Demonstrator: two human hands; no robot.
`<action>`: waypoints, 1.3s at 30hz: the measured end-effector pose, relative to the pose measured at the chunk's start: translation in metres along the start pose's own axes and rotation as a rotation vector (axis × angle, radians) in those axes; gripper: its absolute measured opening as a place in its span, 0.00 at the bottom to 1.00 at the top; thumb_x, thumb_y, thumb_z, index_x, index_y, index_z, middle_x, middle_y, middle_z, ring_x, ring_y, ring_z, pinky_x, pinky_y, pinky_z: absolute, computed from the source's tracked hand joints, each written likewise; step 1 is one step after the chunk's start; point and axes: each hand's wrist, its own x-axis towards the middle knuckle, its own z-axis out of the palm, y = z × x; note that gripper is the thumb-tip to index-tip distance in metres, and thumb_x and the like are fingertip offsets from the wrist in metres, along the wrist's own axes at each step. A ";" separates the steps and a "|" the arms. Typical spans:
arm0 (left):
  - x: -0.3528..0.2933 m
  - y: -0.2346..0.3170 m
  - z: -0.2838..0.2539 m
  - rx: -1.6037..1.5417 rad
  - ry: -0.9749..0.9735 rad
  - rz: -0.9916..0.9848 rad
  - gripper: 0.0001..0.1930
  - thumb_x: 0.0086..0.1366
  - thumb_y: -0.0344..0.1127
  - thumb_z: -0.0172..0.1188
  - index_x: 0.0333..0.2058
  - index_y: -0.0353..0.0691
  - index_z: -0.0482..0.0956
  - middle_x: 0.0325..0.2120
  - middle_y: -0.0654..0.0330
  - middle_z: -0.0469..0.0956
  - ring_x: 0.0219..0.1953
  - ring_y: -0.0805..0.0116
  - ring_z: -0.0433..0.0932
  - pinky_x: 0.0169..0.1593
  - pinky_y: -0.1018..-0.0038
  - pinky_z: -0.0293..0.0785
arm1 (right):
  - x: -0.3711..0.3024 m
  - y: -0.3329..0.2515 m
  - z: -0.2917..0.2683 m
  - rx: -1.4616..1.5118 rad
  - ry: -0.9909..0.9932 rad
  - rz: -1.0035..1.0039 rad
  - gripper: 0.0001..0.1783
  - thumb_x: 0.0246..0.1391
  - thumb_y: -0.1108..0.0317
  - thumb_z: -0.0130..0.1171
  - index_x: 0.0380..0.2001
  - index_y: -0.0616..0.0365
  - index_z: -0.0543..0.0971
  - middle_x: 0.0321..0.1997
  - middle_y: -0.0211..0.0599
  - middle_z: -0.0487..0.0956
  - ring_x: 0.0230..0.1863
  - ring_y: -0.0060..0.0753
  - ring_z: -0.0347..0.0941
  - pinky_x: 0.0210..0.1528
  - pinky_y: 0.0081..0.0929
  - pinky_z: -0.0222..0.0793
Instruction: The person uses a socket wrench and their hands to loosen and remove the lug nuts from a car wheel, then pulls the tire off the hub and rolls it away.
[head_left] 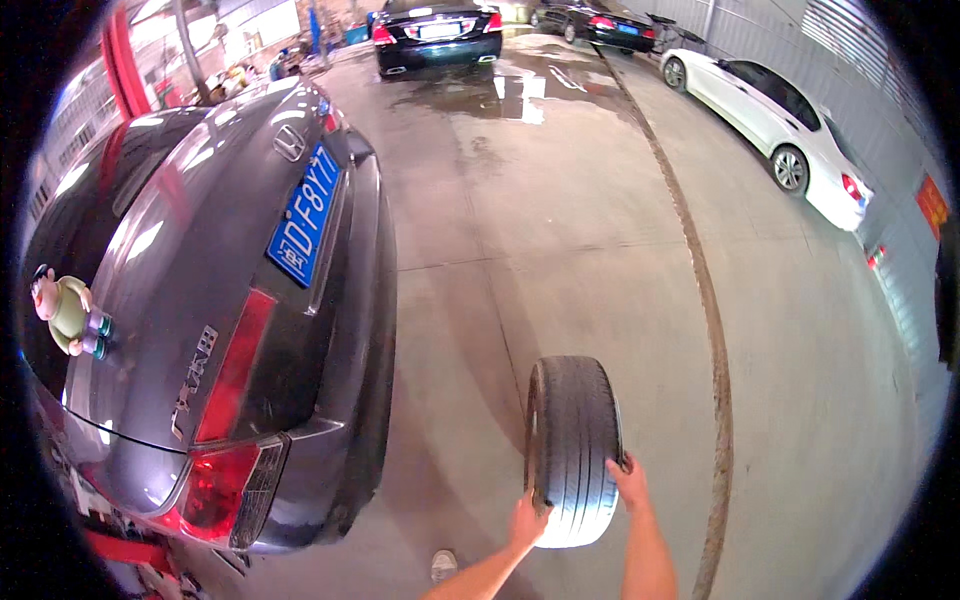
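Observation:
A black car tire [577,430] stands upright on its tread in front of me, lower centre of the view. The grooves of the tread run away from me, and light falls on its near end. My left hand [530,520] grips the tire's left edge near the bottom of the view, fingers curled round the sidewall. On the opposite side my right hand [630,482] holds the right edge, a little farther forward, with the thumb on the tread. The tire's right sidewall is hidden from me.
A dark grey car [370,300] fills the left, a toy figure [70,312] on its rear. Ahead are a black car [438,40] and a wet patch [510,90]. A white car [775,125] stands far right. A filled groove [700,270] crosses the concrete floor.

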 end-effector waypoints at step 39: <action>0.594 0.349 -0.187 -0.072 0.314 -0.097 0.49 0.59 0.54 0.72 0.70 0.34 0.60 0.62 0.42 0.70 0.65 0.42 0.70 0.66 0.56 0.69 | 0.516 -0.401 0.111 -0.524 -0.054 -0.302 0.49 0.49 0.46 0.72 0.68 0.62 0.68 0.65 0.58 0.74 0.67 0.59 0.70 0.68 0.47 0.65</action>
